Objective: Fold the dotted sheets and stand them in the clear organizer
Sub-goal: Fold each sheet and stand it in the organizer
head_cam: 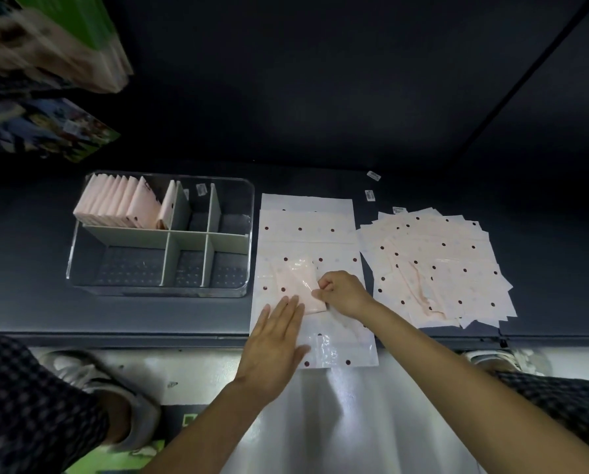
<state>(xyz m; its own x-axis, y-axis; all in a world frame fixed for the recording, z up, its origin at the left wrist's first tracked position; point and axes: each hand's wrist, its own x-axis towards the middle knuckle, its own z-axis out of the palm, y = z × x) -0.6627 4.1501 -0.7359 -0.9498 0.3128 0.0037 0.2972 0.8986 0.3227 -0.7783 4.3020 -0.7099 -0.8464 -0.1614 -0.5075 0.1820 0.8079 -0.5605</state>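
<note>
Far left, the clear organizer (242, 186) is set on the dark shelf (30, 268). Its back-left compartment is packed with folded sheets (115, 203) stood on edge; one more folded piece (167, 206) is leaned against the first divider. The other compartments appear unfilled, so the task is judged partly done.

Just right of the organizer, a flat stack of dotted sheets (306, 230) is laid out, its near end overhanging the shelf edge. On top, a half-folded sheet (295, 278) in glossy wrap is being worked. The left hand (272, 340) is laid flat with fingers straight and together, pressed on the near part of the fold. The right hand (341, 292) is curled, its fingertips pinched on the right edge of the folded piece.

Further right, a loose fanned pile of unfolded sheets (436, 265) is spread; small labels (370, 195) are scattered behind it.

Handling judgement: the sheets are judged light, thin, soft and limp, with slick film likely to slide and spring open. A fold should be held down flat while creased. The piece is best taken by pinching the folded edge, both layers together, and supported when stood up, since a single one may flop unless leaned on its neighbours or a divider.
</note>
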